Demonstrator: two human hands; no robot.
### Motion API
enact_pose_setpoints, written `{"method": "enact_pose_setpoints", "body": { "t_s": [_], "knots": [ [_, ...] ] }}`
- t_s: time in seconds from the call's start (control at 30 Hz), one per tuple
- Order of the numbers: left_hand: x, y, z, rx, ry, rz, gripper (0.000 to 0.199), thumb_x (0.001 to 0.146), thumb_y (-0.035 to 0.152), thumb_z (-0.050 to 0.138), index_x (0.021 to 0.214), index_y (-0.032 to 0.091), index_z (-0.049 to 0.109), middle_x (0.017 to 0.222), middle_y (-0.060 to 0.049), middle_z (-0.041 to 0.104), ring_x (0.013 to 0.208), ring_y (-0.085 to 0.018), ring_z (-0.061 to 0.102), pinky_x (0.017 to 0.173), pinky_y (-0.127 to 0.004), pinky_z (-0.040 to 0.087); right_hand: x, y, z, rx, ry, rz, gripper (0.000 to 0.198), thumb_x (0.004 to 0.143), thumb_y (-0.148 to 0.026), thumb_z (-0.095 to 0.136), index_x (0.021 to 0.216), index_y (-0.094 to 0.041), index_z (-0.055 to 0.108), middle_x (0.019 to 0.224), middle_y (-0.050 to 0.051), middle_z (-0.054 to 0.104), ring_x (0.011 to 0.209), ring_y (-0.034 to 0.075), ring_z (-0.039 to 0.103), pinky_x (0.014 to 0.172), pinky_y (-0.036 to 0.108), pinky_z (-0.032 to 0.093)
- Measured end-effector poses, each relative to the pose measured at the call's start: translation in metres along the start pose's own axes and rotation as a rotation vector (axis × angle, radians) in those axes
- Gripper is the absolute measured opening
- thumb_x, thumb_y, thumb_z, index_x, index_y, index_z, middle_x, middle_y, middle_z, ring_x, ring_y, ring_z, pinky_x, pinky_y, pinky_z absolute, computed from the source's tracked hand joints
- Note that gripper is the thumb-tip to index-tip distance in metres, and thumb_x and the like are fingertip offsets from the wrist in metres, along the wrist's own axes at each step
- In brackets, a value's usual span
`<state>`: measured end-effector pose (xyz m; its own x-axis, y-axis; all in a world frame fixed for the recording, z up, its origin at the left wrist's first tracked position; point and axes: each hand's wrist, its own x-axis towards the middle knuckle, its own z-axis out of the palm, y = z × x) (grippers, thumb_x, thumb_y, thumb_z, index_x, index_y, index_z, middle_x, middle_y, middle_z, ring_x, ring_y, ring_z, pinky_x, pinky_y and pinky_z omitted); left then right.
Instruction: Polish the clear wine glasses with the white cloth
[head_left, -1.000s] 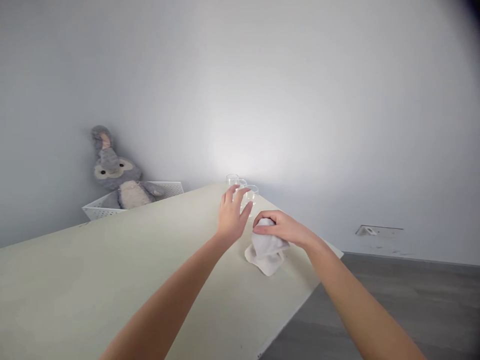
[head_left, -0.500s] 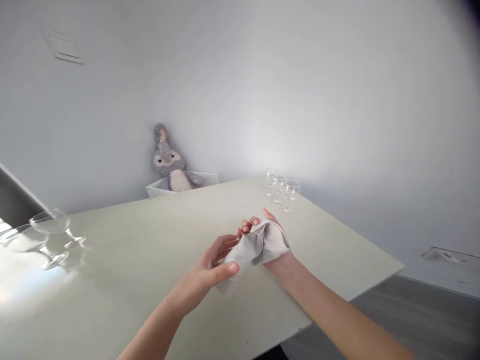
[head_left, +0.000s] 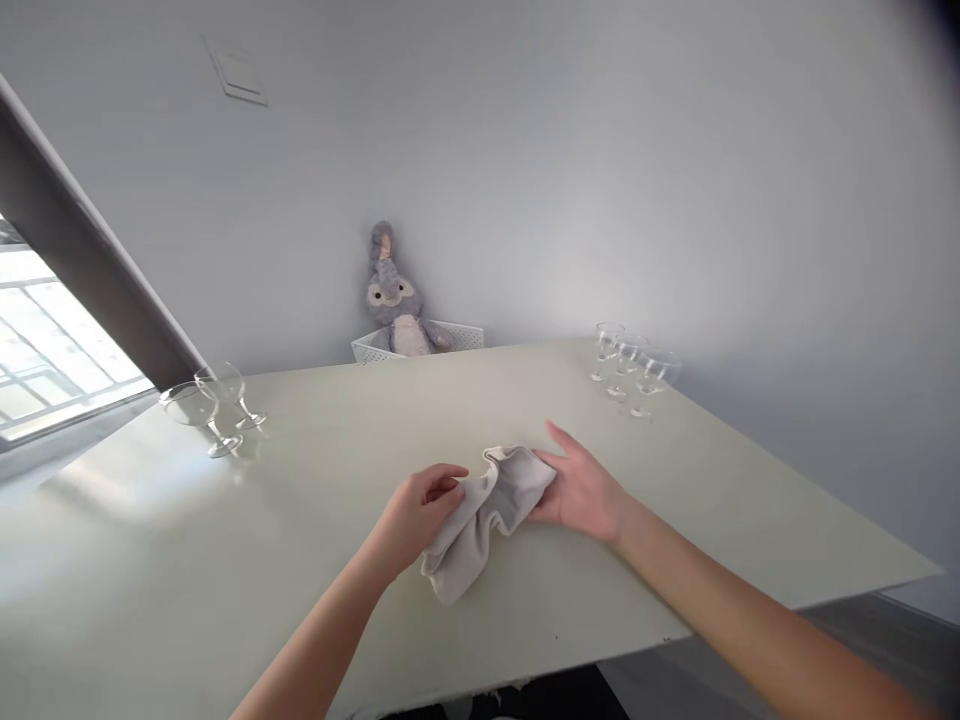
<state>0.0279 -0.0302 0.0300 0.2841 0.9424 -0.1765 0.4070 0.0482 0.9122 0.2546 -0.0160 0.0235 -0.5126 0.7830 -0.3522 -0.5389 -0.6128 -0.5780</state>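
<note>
A light grey cloth (head_left: 469,540), creased and partly bunched, is stretched between my two hands just over the table. My left hand (head_left: 416,520) pinches its left side between thumb and fingers, and a loose end hangs below. At the right edge of the cloth is my right hand (head_left: 581,490), its thumb raised and apart. Its fingers hold the cloth from behind and are partly hidden by it.
Two stemmed glasses (head_left: 225,440) stand at the table's left, by a window (head_left: 52,340). Three more clear stemmed glasses (head_left: 619,362) line the far right edge. Behind the pale table (head_left: 337,430), a grey plush rabbit (head_left: 409,330) sits in a white basket (head_left: 465,338).
The cloth no longer wraps over my right hand; that hand has come out to its right edge. My left hand has closed on the cloth. The view has turned left.
</note>
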Motion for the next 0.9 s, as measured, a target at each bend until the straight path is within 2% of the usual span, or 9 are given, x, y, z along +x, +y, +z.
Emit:
{"method": "enact_pose_setpoints", "body": {
  "t_s": [0.1, 0.17, 0.23, 0.33, 0.4, 0.43, 0.63, 0.77, 0.9],
  "knots": [
    [0.001, -0.006, -0.007, -0.056, -0.028, -0.034, 0.038, 0.08, 0.043, 0.052, 0.111, 0.023, 0.058, 0.099, -0.006, 0.063, 0.087, -0.019, 0.06, 0.073, -0.031, 0.046, 0.002, -0.001, -0.013, -0.215, 0.072, -0.016, 0.023, 0.08, -0.015, 0.06, 0.103, -0.011, 0.059, 0.087, 0.009, 0.069, 0.083, 0.021, 0.066, 0.085, 0.041, 0.051],
    [0.003, -0.011, -0.017, -0.113, 0.111, 0.03, 0.038, 0.079, 0.041, 0.055, 0.112, 0.023, 0.056, 0.107, -0.007, 0.06, 0.094, -0.02, 0.058, 0.078, -0.031, 0.045, 0.007, 0.001, -0.021, -0.254, 0.174, -0.054, 0.022, 0.078, -0.005, 0.058, 0.101, -0.008, 0.059, 0.085, 0.01, 0.069, 0.079, 0.018, 0.067, 0.083, 0.036, 0.054],
    [0.009, -0.018, -0.037, -0.18, 0.443, 0.16, 0.037, 0.077, 0.038, 0.057, 0.112, 0.024, 0.054, 0.115, -0.006, 0.056, 0.105, -0.02, 0.053, 0.087, -0.031, 0.043, 0.013, 0.002, -0.026, -0.242, 0.245, -0.079, 0.018, 0.08, -0.004, 0.055, 0.097, -0.007, 0.06, 0.084, 0.01, 0.069, 0.077, 0.016, 0.067, 0.081, 0.031, 0.055],
    [0.018, -0.04, -0.09, -0.179, 1.127, 0.33, 0.037, 0.078, 0.029, 0.053, 0.115, 0.026, 0.046, 0.122, -0.004, 0.049, 0.116, -0.02, 0.046, 0.095, -0.034, 0.038, 0.017, 0.002, -0.03, -0.204, 0.302, -0.108, 0.015, 0.082, -0.008, 0.057, 0.096, -0.008, 0.06, 0.086, 0.009, 0.07, 0.079, 0.016, 0.067, 0.082, 0.03, 0.056],
    [0.021, -0.061, -0.133, 0.013, 1.512, 0.323, 0.044, 0.077, 0.018, 0.048, 0.12, 0.025, 0.04, 0.126, -0.006, 0.042, 0.117, -0.019, 0.043, 0.099, -0.036, 0.035, 0.016, 0.001, -0.03, -0.169, 0.339, -0.129, 0.017, 0.08, -0.01, 0.062, 0.097, -0.009, 0.061, 0.089, 0.009, 0.07, 0.083, 0.017, 0.067, 0.083, 0.029, 0.056],
    [0.022, -0.072, -0.154, 0.137, 1.618, 0.255, 0.047, 0.075, 0.015, 0.046, 0.12, 0.025, 0.039, 0.128, -0.006, 0.039, 0.118, -0.019, 0.041, 0.1, -0.037, 0.034, 0.015, 0.001, -0.03, -0.159, 0.347, -0.139, 0.019, 0.078, -0.011, 0.064, 0.098, -0.01, 0.061, 0.091, 0.009, 0.07, 0.084, 0.016, 0.067, 0.084, 0.028, 0.056],
    [0.029, -0.131, -0.245, 0.117, 1.639, 0.025, 0.062, 0.058, 0.025, 0.071, 0.112, 0.016, 0.041, 0.119, -0.012, 0.039, 0.119, -0.031, 0.038, 0.101, -0.048, 0.03, 0.006, 0.003, -0.022, -0.299, 0.193, -0.09, 0.026, 0.074, -0.019, 0.071, 0.099, -0.014, 0.062, 0.101, 0.007, 0.069, 0.094, 0.02, 0.064, 0.087, 0.029, 0.055],
    [0.045, -0.152, -0.273, 0.084, 1.536, -0.03, 0.061, 0.059, 0.034, 0.072, 0.108, 0.017, 0.04, 0.115, -0.011, 0.042, 0.113, -0.029, 0.045, 0.095, -0.047, 0.038, 0.002, 0.004, -0.018, -0.494, 0.069, -0.044, 0.03, 0.073, -0.021, 0.072, 0.1, -0.012, 0.062, 0.102, 0.009, 0.068, 0.095, 0.021, 0.063, 0.087, 0.031, 0.053],
    [0.059, -0.162, -0.291, 0.118, 1.441, -0.038, 0.053, 0.058, 0.038, 0.071, 0.097, 0.017, 0.043, 0.104, -0.009, 0.046, 0.111, -0.033, 0.046, 0.094, -0.053, 0.036, 0.003, 0.006, -0.02, -0.518, 0.189, -0.033, 0.032, 0.072, -0.024, 0.072, 0.1, -0.013, 0.059, 0.107, 0.01, 0.065, 0.098, 0.022, 0.061, 0.089, 0.034, 0.052]
  ]
}}
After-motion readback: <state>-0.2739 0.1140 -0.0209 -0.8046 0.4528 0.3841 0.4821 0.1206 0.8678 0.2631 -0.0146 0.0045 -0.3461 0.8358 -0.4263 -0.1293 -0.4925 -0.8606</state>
